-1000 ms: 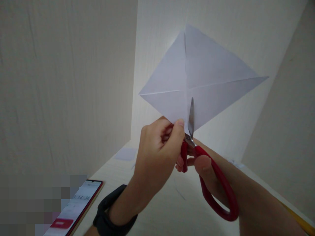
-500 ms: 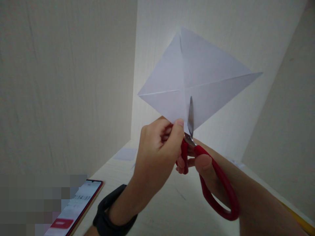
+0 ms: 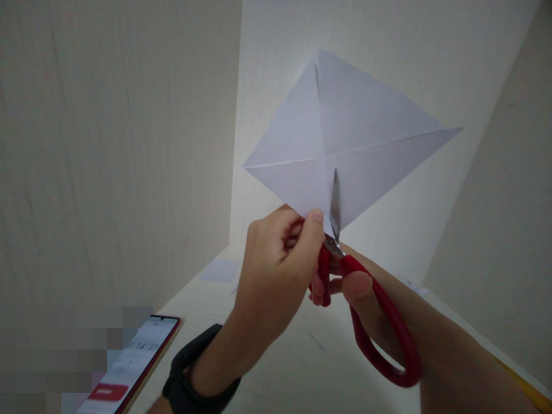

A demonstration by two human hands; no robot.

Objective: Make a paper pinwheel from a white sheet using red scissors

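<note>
A creased sheet of white paper (image 3: 366, 121) is held up in the air, its fold lines crossing near the middle. My left hand (image 3: 280, 264) pinches its lower corner between thumb and fingers. In my right hand (image 3: 362, 299) is a pair of scissors with red handles (image 3: 401, 339), thumb through the larger loop. The scissors' blades are spread at the paper's lower edge, right beside my left thumb. One blade lies in front of the sheet, pointing up; the other is hidden behind the paper and my left hand.
Below is a pale table (image 3: 276, 379) between light walls. A phone (image 3: 138, 356) lies at the lower left, partly covered by a blurred patch. A paper piece (image 3: 219, 270) rests toward the back. Something yellow (image 3: 526, 385) shows at the right edge.
Almost nothing differs. The paper and both hands have shifted very slightly to the right, and the scissors remain spread at the same spot on the sheet.
</note>
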